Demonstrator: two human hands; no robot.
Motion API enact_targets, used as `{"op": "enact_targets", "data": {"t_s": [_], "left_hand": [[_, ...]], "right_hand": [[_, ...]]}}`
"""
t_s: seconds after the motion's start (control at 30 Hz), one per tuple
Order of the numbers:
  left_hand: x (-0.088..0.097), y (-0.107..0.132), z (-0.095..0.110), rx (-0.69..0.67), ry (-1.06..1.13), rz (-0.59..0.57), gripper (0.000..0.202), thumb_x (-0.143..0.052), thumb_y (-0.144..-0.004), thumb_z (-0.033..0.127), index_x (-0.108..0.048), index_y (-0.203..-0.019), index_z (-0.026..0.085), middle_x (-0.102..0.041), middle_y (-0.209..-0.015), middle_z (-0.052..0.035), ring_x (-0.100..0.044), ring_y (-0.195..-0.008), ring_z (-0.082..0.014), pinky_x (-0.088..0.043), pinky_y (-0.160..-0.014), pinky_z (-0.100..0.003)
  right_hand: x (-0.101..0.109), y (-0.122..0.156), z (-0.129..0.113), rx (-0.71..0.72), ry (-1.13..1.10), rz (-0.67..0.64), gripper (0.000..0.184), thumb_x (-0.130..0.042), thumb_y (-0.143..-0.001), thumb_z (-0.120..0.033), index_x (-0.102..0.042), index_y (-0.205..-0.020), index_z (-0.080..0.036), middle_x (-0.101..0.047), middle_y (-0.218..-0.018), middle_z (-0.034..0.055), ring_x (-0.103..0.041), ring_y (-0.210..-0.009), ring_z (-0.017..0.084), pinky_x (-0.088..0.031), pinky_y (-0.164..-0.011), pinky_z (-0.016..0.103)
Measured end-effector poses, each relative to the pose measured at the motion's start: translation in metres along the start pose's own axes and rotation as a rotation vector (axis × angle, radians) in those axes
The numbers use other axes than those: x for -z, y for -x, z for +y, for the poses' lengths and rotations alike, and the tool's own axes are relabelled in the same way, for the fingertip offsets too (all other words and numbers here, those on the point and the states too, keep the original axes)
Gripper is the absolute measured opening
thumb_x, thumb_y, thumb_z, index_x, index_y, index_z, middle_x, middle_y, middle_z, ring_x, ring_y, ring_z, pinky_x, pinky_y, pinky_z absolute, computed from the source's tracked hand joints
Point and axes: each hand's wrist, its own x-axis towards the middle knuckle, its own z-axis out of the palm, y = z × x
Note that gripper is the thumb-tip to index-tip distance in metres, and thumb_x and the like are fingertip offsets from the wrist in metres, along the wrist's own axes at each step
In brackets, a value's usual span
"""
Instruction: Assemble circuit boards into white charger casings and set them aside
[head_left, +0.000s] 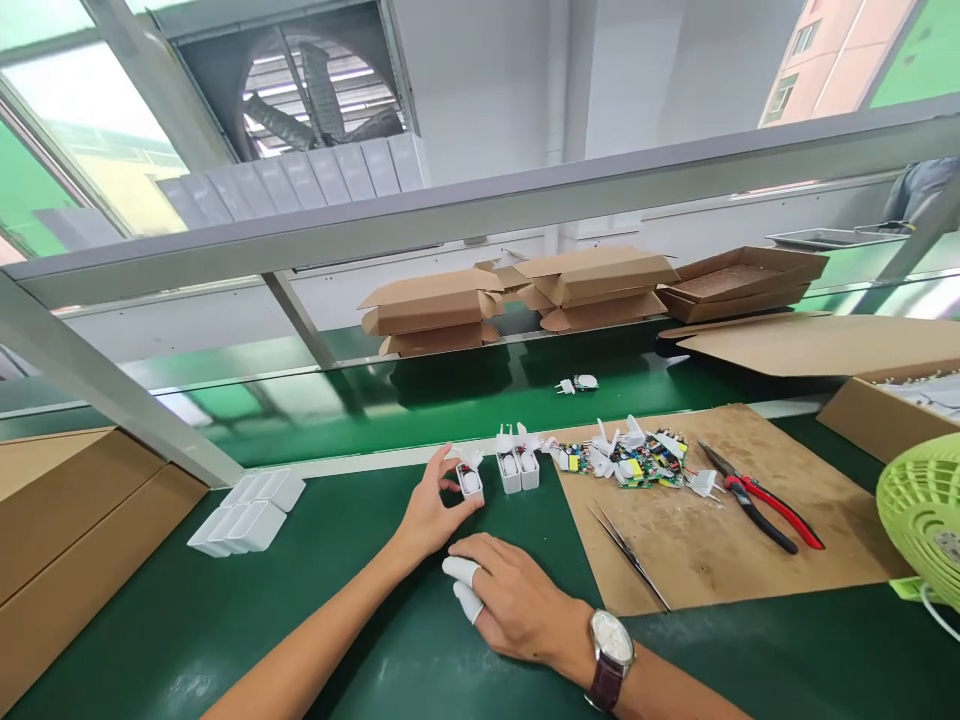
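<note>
My left hand point(433, 512) pinches a small white charger housing point(470, 482) that stands on the green table. My right hand point(510, 600) rests curled on the table just behind it, with white finger cots on two fingers and a watch on the wrist; nothing shows in it. Two more white housings point(517, 468) stand side by side to the right. A heap of white plug parts and small circuit boards point(630, 460) lies on a brown board point(712, 540).
Red-handled pliers point(757, 498) and tweezers point(628, 555) lie on the brown board. White shells point(247, 510) are stacked at left beside cardboard boxes point(67, 530). A green fan point(926, 510) stands at right. One plug part point(577, 384) sits on the green conveyor, flat cartons point(525, 295) behind it.
</note>
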Motion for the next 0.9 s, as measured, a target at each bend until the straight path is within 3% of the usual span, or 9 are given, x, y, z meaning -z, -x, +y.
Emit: {"op": "enact_targets", "data": {"t_s": [0.1,0.2,0.33,0.4,0.5,0.6,0.73,0.83,0.9], "left_hand": [[-0.017,-0.015,-0.001,0.000,0.061,-0.034,0.087,-0.084,-0.070,0.026,-0.040,-0.145,0.024,-0.067,-0.129,-0.0130,-0.073,-0.086,-0.0191,-0.061,-0.086,-0.046],[-0.027,-0.017,-0.005,-0.052,0.164,-0.046,0.088,-0.084,-0.072,0.026,-0.038,-0.147,0.024,-0.063,-0.134,-0.0155,-0.070,-0.110,-0.0260,-0.061,-0.092,-0.047],[-0.012,-0.003,-0.012,-0.132,0.069,-0.042,0.079,-0.078,-0.080,0.027,-0.037,-0.147,0.025,-0.058,-0.142,-0.0165,-0.063,-0.127,-0.0300,-0.059,-0.096,-0.050],[0.009,0.006,-0.016,-0.189,-0.130,0.006,0.069,-0.073,-0.084,0.027,-0.040,-0.145,0.025,-0.058,-0.143,-0.0152,-0.063,-0.127,-0.0288,-0.058,-0.098,-0.049],[0.055,0.017,-0.024,-0.237,-0.505,0.151,0.057,-0.068,-0.088,0.027,-0.047,-0.141,0.024,-0.060,-0.139,-0.0126,-0.062,-0.127,-0.0273,-0.055,-0.103,-0.049],[0.111,0.026,-0.032,-0.157,-0.716,0.308,0.046,-0.066,-0.088,0.029,-0.056,-0.132,0.021,-0.060,-0.136,-0.0148,-0.056,-0.131,-0.0326,-0.046,-0.111,-0.057],[0.173,0.033,-0.039,0.013,-0.869,0.504,0.031,-0.060,-0.089,0.029,-0.066,-0.116,0.016,-0.058,-0.136,-0.0220,-0.042,-0.139,-0.0438,-0.035,-0.111,-0.070],[0.198,0.030,-0.041,0.106,-0.927,0.553,0.020,-0.062,-0.085,0.026,-0.072,-0.100,0.018,-0.061,-0.132,-0.0205,-0.036,-0.141,-0.0465,-0.033,-0.110,-0.072],[0.202,0.023,-0.041,0.125,-0.934,0.538,0.010,-0.065,-0.081,0.024,-0.073,-0.083,0.019,-0.065,-0.127,-0.0190,-0.036,-0.141,-0.0473,-0.033,-0.110,-0.072]], "right_hand": [[-0.003,0.003,0.004,-0.001,0.030,-0.032,0.036,-0.057,-0.087,-0.009,-0.061,-0.121,-0.020,-0.067,-0.124,0.0133,-0.066,-0.108,0.025,-0.060,-0.093,0.041],[-0.001,0.003,0.008,-0.001,0.049,-0.038,0.032,-0.057,-0.085,-0.006,-0.064,-0.113,-0.018,-0.067,-0.123,0.0140,-0.066,-0.107,0.025,-0.060,-0.092,0.040],[0.002,0.004,0.008,0.022,0.058,-0.055,0.032,-0.055,-0.079,-0.002,-0.065,-0.105,-0.016,-0.068,-0.122,0.0159,-0.065,-0.107,0.028,-0.061,-0.090,0.043],[0.003,0.005,0.007,0.029,0.038,-0.061,0.037,-0.052,-0.077,-0.001,-0.065,-0.108,-0.016,-0.068,-0.122,0.0158,-0.065,-0.108,0.029,-0.061,-0.090,0.044],[0.002,0.008,0.007,0.030,-0.001,-0.044,0.047,-0.050,-0.081,-0.001,-0.062,-0.122,-0.019,-0.069,-0.121,0.0150,-0.066,-0.107,0.028,-0.062,-0.088,0.045],[-0.001,0.009,0.008,0.034,-0.038,-0.035,0.047,-0.049,-0.085,-0.002,-0.060,-0.127,-0.021,-0.069,-0.119,0.0140,-0.068,-0.101,0.027,-0.063,-0.082,0.043],[-0.005,0.010,0.011,0.035,-0.027,-0.035,0.041,-0.047,-0.088,-0.003,-0.061,-0.122,-0.022,-0.069,-0.117,0.0129,-0.068,-0.095,0.027,-0.063,-0.079,0.043],[-0.006,0.010,0.013,0.026,0.004,-0.044,0.040,-0.047,-0.088,-0.003,-0.062,-0.119,-0.021,-0.070,-0.116,0.0127,-0.068,-0.094,0.026,-0.063,-0.078,0.043],[-0.006,0.011,0.014,0.031,0.022,-0.049,0.040,-0.047,-0.088,-0.003,-0.062,-0.121,-0.020,-0.069,-0.118,0.0137,-0.069,-0.097,0.027,-0.063,-0.080,0.044]]}}
